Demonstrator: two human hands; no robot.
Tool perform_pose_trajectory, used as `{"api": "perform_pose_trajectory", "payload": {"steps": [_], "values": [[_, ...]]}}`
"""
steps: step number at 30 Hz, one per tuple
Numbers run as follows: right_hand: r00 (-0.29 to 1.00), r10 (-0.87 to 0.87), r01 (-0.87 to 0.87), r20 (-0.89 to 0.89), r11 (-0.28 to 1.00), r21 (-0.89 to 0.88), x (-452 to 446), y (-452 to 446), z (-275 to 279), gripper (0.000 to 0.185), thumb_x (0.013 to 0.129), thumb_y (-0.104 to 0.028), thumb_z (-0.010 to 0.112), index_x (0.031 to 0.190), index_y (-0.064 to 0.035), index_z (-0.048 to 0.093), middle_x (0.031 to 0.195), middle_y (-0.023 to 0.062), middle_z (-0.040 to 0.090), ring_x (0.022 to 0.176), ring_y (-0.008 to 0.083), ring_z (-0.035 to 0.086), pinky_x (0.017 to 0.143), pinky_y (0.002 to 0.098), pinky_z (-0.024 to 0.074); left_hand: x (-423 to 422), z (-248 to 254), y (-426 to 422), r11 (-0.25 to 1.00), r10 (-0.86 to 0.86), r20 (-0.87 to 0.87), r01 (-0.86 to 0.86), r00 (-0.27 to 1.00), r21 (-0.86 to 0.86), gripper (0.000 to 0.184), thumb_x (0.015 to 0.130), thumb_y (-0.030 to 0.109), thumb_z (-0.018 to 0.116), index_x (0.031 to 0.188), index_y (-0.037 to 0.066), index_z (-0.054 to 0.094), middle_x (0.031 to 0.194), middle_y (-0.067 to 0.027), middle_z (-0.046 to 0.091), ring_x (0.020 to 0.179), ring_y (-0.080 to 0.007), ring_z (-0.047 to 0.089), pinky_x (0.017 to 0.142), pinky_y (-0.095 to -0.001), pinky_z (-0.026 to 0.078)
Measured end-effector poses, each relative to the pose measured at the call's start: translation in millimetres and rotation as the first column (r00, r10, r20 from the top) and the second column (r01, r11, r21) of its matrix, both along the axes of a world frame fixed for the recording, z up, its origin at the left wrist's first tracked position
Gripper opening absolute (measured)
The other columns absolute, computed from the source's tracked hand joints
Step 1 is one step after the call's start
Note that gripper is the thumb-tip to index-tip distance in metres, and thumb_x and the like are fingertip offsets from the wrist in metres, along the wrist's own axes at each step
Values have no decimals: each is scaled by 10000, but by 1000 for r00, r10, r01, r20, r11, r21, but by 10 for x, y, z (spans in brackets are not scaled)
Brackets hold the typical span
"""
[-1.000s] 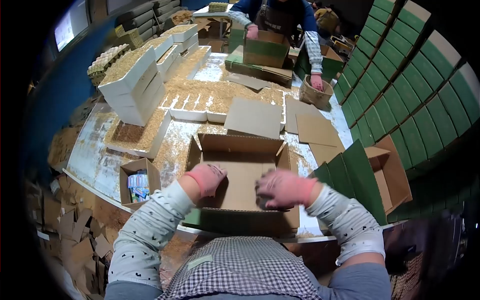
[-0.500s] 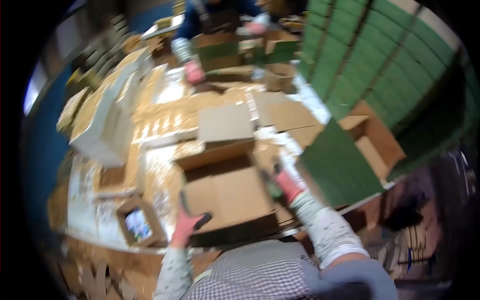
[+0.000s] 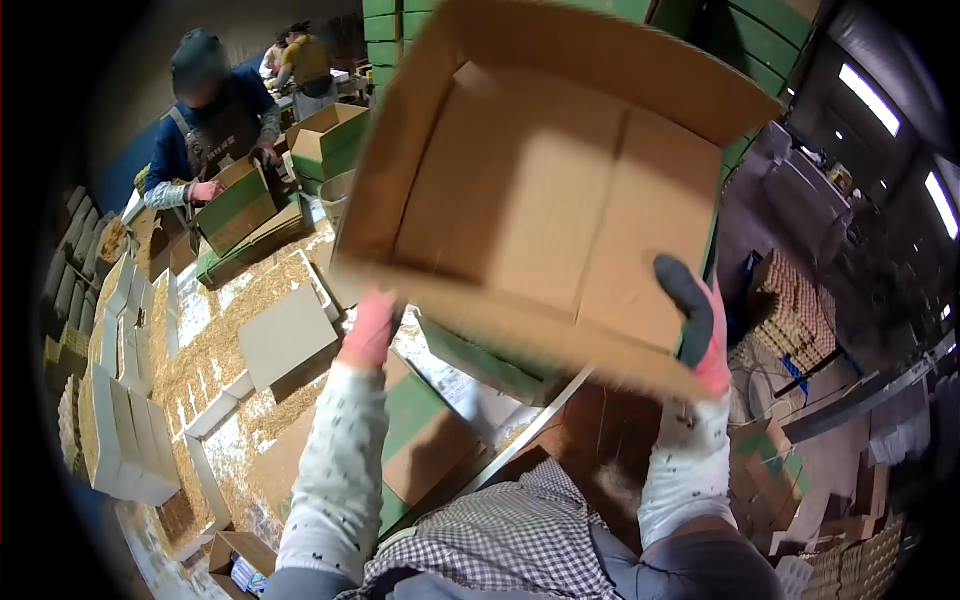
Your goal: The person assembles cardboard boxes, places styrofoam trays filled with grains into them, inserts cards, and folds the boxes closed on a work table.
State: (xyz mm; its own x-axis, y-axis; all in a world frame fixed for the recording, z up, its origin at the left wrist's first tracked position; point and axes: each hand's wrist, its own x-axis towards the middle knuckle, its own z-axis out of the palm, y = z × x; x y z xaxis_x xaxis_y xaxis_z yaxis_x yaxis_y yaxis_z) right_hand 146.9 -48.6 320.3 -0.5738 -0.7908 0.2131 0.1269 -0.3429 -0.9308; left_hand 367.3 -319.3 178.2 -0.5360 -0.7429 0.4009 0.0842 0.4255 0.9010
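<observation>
An empty open cardboard box (image 3: 510,190) is raised in front of me, its inside turned toward the camera. At its lower left corner my left hand (image 3: 374,325) grips the edge, with the fingertips partly behind the cardboard. My right hand (image 3: 700,325) holds the right side, its dark-tipped thumb inside the box. Both hands wear pink gloves. Below the box, a green and brown carton (image 3: 425,430) lies at the table's edge, and part of a green box (image 3: 485,365) shows behind the raised one.
A co-worker (image 3: 215,130) handles another green box (image 3: 238,208) across the table. A grey cardboard sheet (image 3: 288,338), white foam boxes (image 3: 130,440) and a small carton with packets (image 3: 235,560) are on the left. Stacked egg trays (image 3: 795,310) stand at the right.
The box has been lifted off the table and moved right, tilted toward the camera, with both hands now on it. The view has swung right. The co-worker's hands are now at the other green box.
</observation>
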Motion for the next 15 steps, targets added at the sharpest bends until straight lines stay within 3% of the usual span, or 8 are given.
{"api": "perform_pose_trajectory", "payload": {"steps": [1, 4, 5, 7, 8, 10, 12, 15], "values": [[980, -9, 27, 200, 996, -88, -155, -129, -127, 399, 865, -82, 557, 1246, 14, 492, 1091, 98, 601, 1031, 189, 583, 923, 322, 463, -217, 1, -115, 999, -1, 13, 1, 1000, -45, 407, 867, 227, 587, 1203, 11, 509, 1029, -46, 589, 927, -138, 533, 830, -264, 429], [985, -163, 169, 52, 976, -136, -228, -463, -892, 605, 881, -130, 547, 1372, 64, 251, 1307, 145, 463, 1179, 212, 480, 1025, 340, 362, -423, -214, -245, 987, -30, -48, 38, 998, 156, 510, 843, 127, 587, 1314, 7, 433, 1153, -92, 576, 1012, -135, 522, 879, -276, 421], [900, -296, 314, -321, 950, 3, -213, -527, -1079, 664, 884, -161, 549, 1385, 69, 178, 1341, 182, 414, 1221, 229, 442, 1041, 335, 336, -457, -492, -330, 986, 107, -122, -89, 987, 140, 515, 850, 112, 566, 1330, 11, 406, 1184, -90, 552, 1031, -140, 507, 886, -274, 414], [377, -118, 503, -919, 859, 96, -341, -385, -1165, 796, 889, -300, 550, 1395, 83, 71, 1254, 298, 455, 1154, 323, 508, 953, 341, 416, -461, -555, -175, 955, 234, -72, -216, 970, 203, 474, 887, 125, 503, 1328, 6, 374, 1207, -85, 520, 1053, -157, 492, 907, -279, 403], [361, 359, 568, -861, 647, 509, -330, -252, -561, 753, 887, -366, 532, 1386, 57, 160, 1022, 281, 579, 924, 362, 606, 757, 382, 497, -445, -659, -209, 954, 216, -133, -180, 967, 239, 431, 908, 132, 471, 1307, -5, 385, 1201, -88, 516, 1062, -171, 488, 918, -283, 396], [-185, 70, 611, -980, 790, -58, -693, -185, -380, 421, 866, -362, 550, 1081, 0, 549, 750, 169, 627, 701, 338, 621, 599, 418, 485, -441, -520, -133, 977, 192, 8, -192, 981, 97, 377, 932, 114, 420, 1284, -20, 404, 1190, -88, 514, 1058, -182, 485, 929, -285, 385], [363, -552, 565, -751, 771, -294, -583, -490, -20, 253, 799, -292, 615, 809, -40, 603, 703, 156, 615, 666, 306, 624, 574, 395, 471, -565, -511, -82, 978, 205, -146, -196, 968, 70, 404, 923, 260, 494, 1215, -19, 462, 1031, -65, 542, 941, -138, 476, 832, -263, 403], [-64, -106, 612, -992, 781, -123, -409, -1237, -447, 232, 769, -275, 621, 816, -49, 633, 686, 113, 623, 658, 269, 630, 573, 351, 475, -625, -803, -272, 961, 277, -252, -267, 927, 72, 371, 932, 262, 457, 1176, -15, 495, 993, -65, 548, 888, -142, 490, 825, -261, 400]]}}
